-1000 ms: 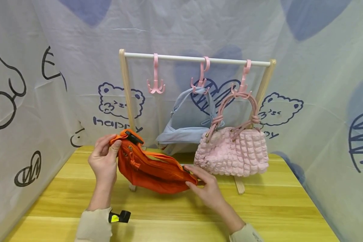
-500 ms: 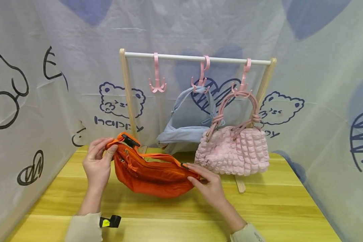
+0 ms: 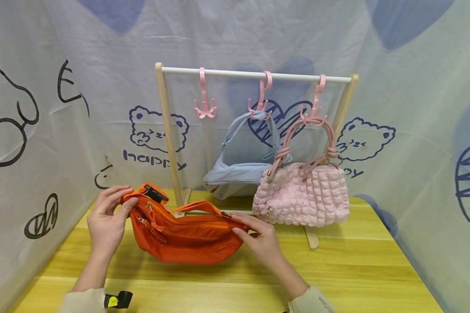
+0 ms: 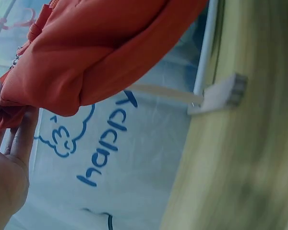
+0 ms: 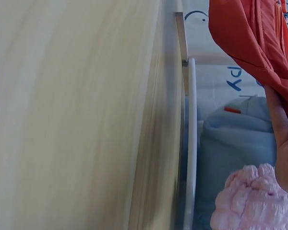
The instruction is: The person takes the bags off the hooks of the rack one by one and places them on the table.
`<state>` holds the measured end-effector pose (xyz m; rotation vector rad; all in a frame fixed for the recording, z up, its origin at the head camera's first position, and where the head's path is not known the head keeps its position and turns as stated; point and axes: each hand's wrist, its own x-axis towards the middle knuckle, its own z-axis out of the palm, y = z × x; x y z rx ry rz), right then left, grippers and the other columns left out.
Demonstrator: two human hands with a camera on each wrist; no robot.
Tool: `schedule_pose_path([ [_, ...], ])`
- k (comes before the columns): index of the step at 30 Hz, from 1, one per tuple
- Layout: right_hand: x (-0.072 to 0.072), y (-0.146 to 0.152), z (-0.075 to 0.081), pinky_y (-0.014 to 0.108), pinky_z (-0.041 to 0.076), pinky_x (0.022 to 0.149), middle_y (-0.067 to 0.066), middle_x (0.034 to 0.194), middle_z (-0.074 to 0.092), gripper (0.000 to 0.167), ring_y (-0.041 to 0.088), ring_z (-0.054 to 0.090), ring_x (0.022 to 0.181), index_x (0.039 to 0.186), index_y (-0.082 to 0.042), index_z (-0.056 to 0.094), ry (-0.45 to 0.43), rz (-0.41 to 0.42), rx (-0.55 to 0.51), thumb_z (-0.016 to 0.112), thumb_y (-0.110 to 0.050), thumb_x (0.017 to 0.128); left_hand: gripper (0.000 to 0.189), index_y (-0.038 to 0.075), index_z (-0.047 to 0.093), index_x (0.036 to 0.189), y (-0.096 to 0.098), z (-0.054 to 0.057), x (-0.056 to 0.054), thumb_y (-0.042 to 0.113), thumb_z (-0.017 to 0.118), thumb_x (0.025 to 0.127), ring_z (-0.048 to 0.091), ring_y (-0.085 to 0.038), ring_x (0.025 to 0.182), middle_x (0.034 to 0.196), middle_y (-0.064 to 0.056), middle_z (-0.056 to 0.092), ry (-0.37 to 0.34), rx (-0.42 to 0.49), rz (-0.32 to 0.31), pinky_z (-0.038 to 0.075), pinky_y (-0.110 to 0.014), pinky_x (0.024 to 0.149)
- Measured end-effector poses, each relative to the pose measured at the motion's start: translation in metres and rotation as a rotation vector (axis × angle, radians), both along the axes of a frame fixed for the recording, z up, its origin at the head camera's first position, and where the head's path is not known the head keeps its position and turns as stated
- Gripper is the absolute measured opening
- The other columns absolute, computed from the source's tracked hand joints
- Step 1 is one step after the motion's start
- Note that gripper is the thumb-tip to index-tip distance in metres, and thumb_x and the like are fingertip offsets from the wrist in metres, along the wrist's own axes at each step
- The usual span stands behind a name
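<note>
An orange waist bag (image 3: 188,239) with a black buckle (image 3: 156,194) and an orange strap is stretched between both hands above the table. My left hand (image 3: 109,219) pinches its left end between thumb and fingers. At the other end, my right hand (image 3: 263,241) grips the corner, thumb in front. In the left wrist view, the bag's underside (image 4: 105,52) hangs off the table surface. The right wrist view shows the bag's right end (image 5: 259,43) between the fingers. Behind, a light blue bag (image 3: 239,173) and a puffy pink handbag (image 3: 301,195) hang from pink hooks.
A rack with a white rail (image 3: 235,74) and wooden posts stands at the back of the wooden table (image 3: 360,269). Its left pink hook (image 3: 205,104) bears no bag. A printed cloth (image 3: 113,87) surrounds the table on the back and sides.
Both hands have brought the orange waist bag down and to the left, and its front now faces me more. The hanging bags have stayed in place.
</note>
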<state>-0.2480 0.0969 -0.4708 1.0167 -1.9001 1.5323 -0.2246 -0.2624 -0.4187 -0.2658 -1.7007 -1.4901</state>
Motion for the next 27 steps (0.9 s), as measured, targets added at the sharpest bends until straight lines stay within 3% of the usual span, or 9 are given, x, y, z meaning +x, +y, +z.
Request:
schedule_pose_path([
  [4, 0.000, -0.010, -0.001, 0.032, 0.063, 0.066, 0.018, 0.120, 0.075, 0.033, 0.013, 0.071, 0.108, 0.120, 0.001, 0.076, -0.034, 0.022, 0.003, 0.078, 0.008, 0.087, 0.025, -0.018, 0.071, 0.110, -0.011, -0.004, 0.004, -0.022, 0.071, 0.085, 0.063, -0.012, 0.108, 0.119, -0.005, 0.068, 0.003, -0.050, 0.033, 0.053, -0.014, 0.087],
  [13, 0.003, -0.031, -0.006, 0.032, 0.063, 0.068, 0.017, 0.119, 0.075, 0.032, 0.020, 0.074, 0.104, 0.122, 0.000, 0.075, -0.063, 0.055, 0.041, 0.078, 0.004, 0.090, 0.029, -0.016, 0.072, 0.111, -0.037, -0.011, 0.017, -0.024, 0.072, 0.083, 0.065, -0.009, 0.111, 0.117, -0.004, 0.074, -0.054, -0.135, 0.077, 0.052, -0.014, 0.090],
  [19, 0.004, -0.049, -0.010, 0.030, 0.063, 0.076, 0.012, 0.123, 0.075, 0.030, 0.019, 0.072, 0.108, 0.123, -0.005, 0.076, -0.148, 0.062, 0.081, 0.077, -0.002, 0.093, 0.031, -0.016, 0.072, 0.112, -0.058, -0.019, 0.025, -0.026, 0.071, 0.082, 0.066, -0.005, 0.107, 0.117, 0.002, 0.074, -0.071, -0.200, 0.097, 0.052, -0.012, 0.090],
  [27, 0.007, -0.077, -0.014, 0.028, 0.062, 0.082, 0.009, 0.124, 0.075, 0.030, 0.018, 0.072, 0.109, 0.125, -0.007, 0.076, -0.251, 0.083, 0.108, 0.075, -0.005, 0.095, 0.031, -0.012, 0.075, 0.109, -0.088, -0.018, 0.029, -0.025, 0.072, 0.082, 0.065, -0.002, 0.112, 0.117, 0.003, 0.075, -0.109, -0.301, 0.104, 0.049, -0.010, 0.094],
])
